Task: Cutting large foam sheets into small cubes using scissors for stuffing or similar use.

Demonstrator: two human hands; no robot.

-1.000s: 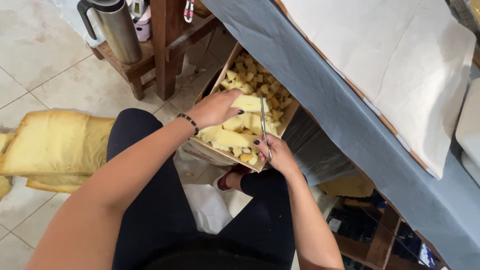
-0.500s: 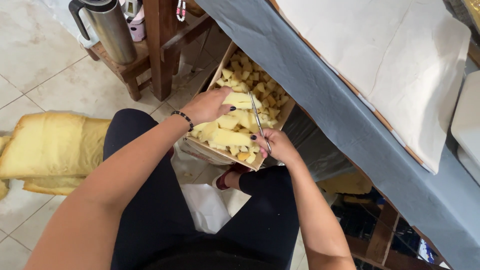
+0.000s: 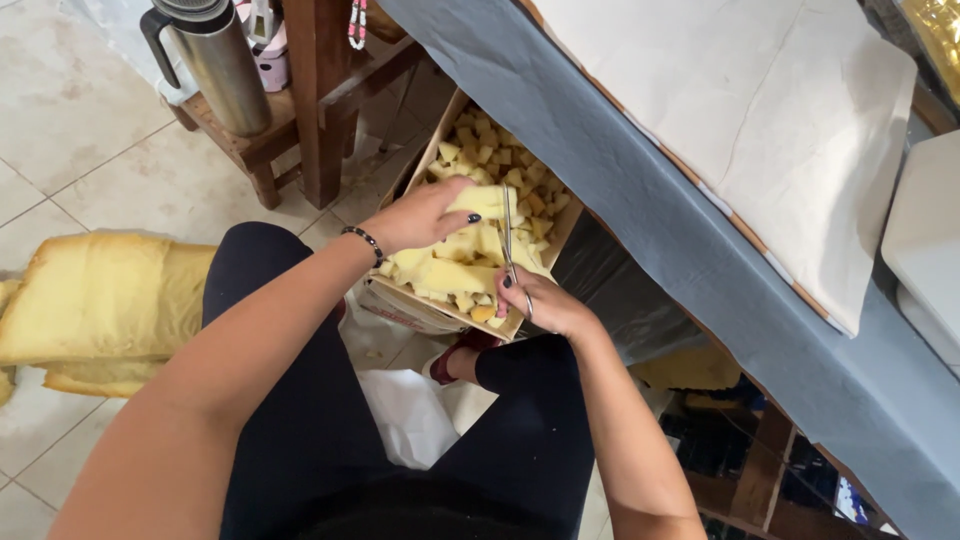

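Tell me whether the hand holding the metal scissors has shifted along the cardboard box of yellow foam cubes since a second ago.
No. The right hand with the scissors stays at the near corner of the cardboard box.

There are two hands: the left hand (image 3: 425,215) and the right hand (image 3: 540,302). There is one pair of scissors (image 3: 508,232). There is one box (image 3: 430,160), with too many little foam bits (image 3: 490,160) in it to count. One flask (image 3: 215,65) stands on one stool (image 3: 262,150). One big foam slab (image 3: 95,300) lies on the floor.
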